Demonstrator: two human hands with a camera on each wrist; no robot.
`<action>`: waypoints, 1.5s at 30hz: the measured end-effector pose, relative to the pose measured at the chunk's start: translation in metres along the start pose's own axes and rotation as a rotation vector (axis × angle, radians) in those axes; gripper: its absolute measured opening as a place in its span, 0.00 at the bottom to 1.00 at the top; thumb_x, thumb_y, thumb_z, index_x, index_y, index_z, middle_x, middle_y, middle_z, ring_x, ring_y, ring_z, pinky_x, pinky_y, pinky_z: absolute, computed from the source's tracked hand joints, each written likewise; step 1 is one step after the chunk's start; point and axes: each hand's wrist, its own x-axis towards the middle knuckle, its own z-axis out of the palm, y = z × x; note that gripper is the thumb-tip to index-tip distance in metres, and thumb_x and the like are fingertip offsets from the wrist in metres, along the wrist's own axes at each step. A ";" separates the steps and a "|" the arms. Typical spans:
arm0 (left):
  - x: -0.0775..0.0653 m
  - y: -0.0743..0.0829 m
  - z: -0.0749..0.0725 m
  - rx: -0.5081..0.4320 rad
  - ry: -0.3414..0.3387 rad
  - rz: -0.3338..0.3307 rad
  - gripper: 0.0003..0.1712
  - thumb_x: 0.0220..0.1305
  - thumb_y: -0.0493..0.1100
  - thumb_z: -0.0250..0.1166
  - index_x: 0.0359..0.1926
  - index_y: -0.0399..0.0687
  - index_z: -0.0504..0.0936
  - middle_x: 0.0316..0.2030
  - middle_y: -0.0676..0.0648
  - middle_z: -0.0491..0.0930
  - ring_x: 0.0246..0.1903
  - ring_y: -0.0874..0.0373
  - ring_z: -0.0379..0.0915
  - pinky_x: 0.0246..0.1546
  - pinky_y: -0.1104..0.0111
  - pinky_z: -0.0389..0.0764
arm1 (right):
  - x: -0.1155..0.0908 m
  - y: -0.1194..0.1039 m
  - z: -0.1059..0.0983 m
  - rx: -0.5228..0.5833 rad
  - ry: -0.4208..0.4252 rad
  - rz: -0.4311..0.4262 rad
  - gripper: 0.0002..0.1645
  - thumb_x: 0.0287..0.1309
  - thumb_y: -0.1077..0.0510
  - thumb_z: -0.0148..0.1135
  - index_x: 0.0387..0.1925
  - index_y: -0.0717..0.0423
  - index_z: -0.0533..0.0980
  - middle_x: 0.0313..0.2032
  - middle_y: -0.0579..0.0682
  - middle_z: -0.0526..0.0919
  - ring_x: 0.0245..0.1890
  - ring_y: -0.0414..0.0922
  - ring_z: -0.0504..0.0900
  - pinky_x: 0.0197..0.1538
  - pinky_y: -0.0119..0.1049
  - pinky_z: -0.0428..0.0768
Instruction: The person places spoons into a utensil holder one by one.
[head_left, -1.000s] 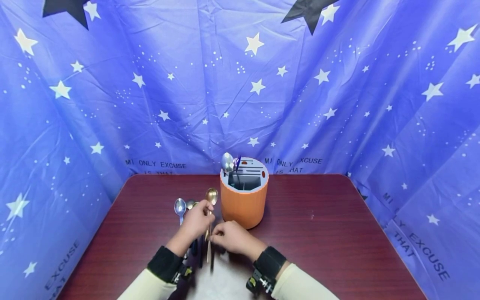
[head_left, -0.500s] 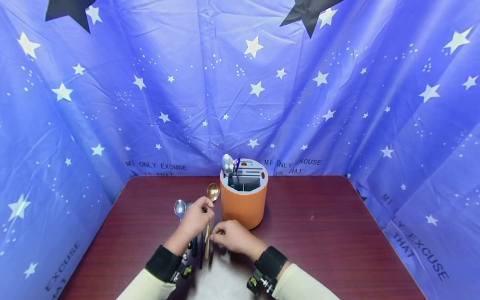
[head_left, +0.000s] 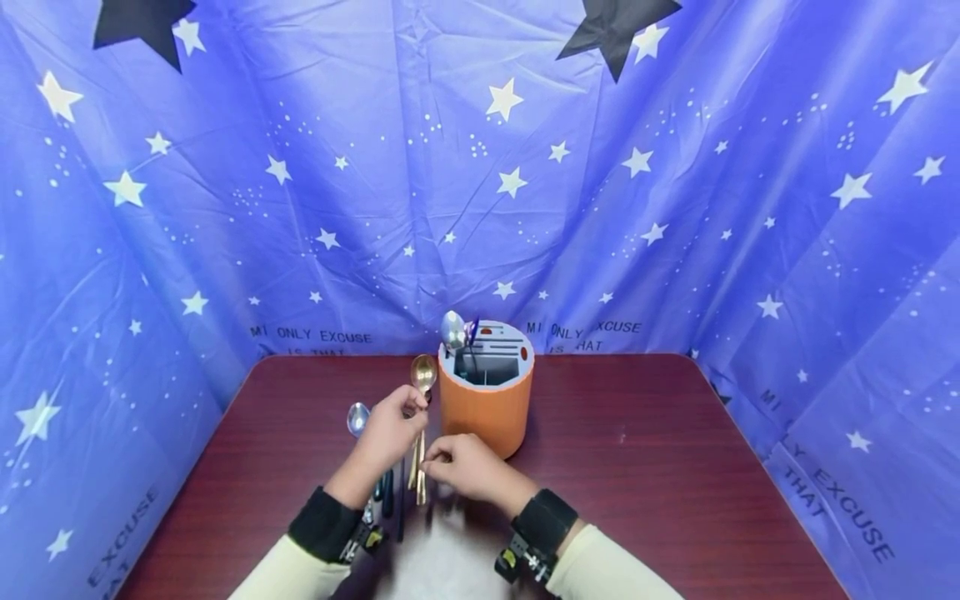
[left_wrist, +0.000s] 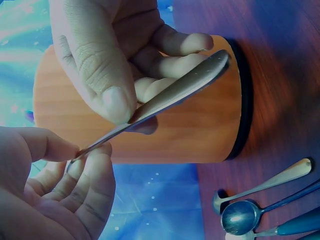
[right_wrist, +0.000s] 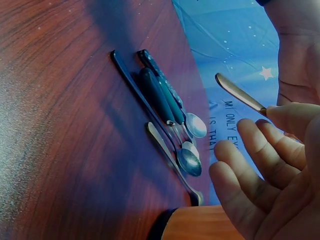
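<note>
Both hands hold one gold spoon (head_left: 423,372), its bowl pointing away from me beside the orange cutlery holder (head_left: 486,421). My left hand (head_left: 386,427) pinches it just below the bowl between thumb and fingers. Lower down, the handle (left_wrist: 187,86) is pinched by the thumb and forefinger of my right hand (head_left: 471,468), its other fingers spread loosely. In the left wrist view the spoon's bowl is out of sight past the left fingertips. The right wrist view shows the free end of the handle (right_wrist: 240,94) sticking out from the right thumb.
Left of the holder lie a silver spoon (head_left: 357,419), a second gold spoon (left_wrist: 280,180), a dark spoon (left_wrist: 241,218) and dark green-handled cutlery (right_wrist: 156,95). A silver spoon (head_left: 453,330) and a purple item (head_left: 472,332) stand in the holder. A starry curtain (head_left: 480,192) surrounds the table (head_left: 622,467).
The gold spoon has shifted a little away from me along with my left hand, its handle end rising in view. My right hand has barely moved.
</note>
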 end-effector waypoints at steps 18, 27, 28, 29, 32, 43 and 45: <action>0.005 0.024 -0.008 -0.052 -0.001 0.011 0.06 0.60 0.34 0.63 0.39 0.47 0.78 0.33 0.48 0.80 0.23 0.59 0.72 0.27 0.66 0.75 | 0.001 -0.007 -0.019 0.059 0.043 -0.002 0.04 0.63 0.55 0.67 0.33 0.50 0.83 0.25 0.38 0.82 0.26 0.32 0.77 0.32 0.28 0.77; 0.009 0.038 -0.015 -0.011 -0.046 0.047 0.05 0.64 0.36 0.63 0.39 0.49 0.78 0.36 0.49 0.80 0.27 0.57 0.72 0.29 0.65 0.74 | -0.002 -0.014 -0.035 0.036 0.057 -0.006 0.03 0.63 0.55 0.66 0.34 0.49 0.83 0.28 0.40 0.83 0.28 0.33 0.78 0.33 0.29 0.77; 0.010 0.039 -0.015 -0.004 -0.055 0.050 0.05 0.64 0.37 0.63 0.39 0.49 0.78 0.36 0.49 0.80 0.27 0.57 0.72 0.28 0.65 0.74 | -0.003 -0.015 -0.037 0.041 0.054 -0.002 0.03 0.63 0.56 0.66 0.34 0.49 0.83 0.28 0.40 0.84 0.27 0.33 0.78 0.32 0.29 0.77; 0.010 0.041 -0.016 0.003 -0.061 0.054 0.05 0.64 0.37 0.63 0.39 0.50 0.78 0.36 0.49 0.80 0.27 0.57 0.72 0.28 0.65 0.74 | -0.003 -0.015 -0.038 0.049 0.052 0.004 0.03 0.64 0.56 0.66 0.34 0.49 0.83 0.27 0.42 0.84 0.26 0.33 0.78 0.31 0.30 0.77; 0.012 0.045 -0.017 0.024 -0.075 0.080 0.04 0.64 0.38 0.63 0.39 0.50 0.78 0.37 0.50 0.81 0.28 0.57 0.72 0.29 0.64 0.74 | -0.004 -0.017 -0.041 0.076 0.048 0.017 0.03 0.64 0.56 0.66 0.34 0.49 0.83 0.26 0.44 0.85 0.22 0.34 0.78 0.27 0.30 0.76; 0.019 0.061 -0.020 0.026 -0.121 0.143 0.04 0.67 0.39 0.63 0.41 0.52 0.78 0.38 0.51 0.81 0.35 0.56 0.74 0.36 0.62 0.75 | -0.008 -0.025 -0.059 0.189 0.050 0.071 0.03 0.65 0.59 0.65 0.35 0.53 0.81 0.26 0.53 0.84 0.19 0.44 0.79 0.23 0.32 0.76; 0.020 0.063 -0.020 0.020 -0.123 0.148 0.04 0.67 0.39 0.63 0.41 0.51 0.78 0.38 0.51 0.81 0.35 0.56 0.75 0.37 0.62 0.75 | -0.009 -0.026 -0.063 0.185 0.056 0.079 0.02 0.65 0.59 0.65 0.36 0.53 0.82 0.28 0.52 0.85 0.20 0.48 0.81 0.24 0.35 0.79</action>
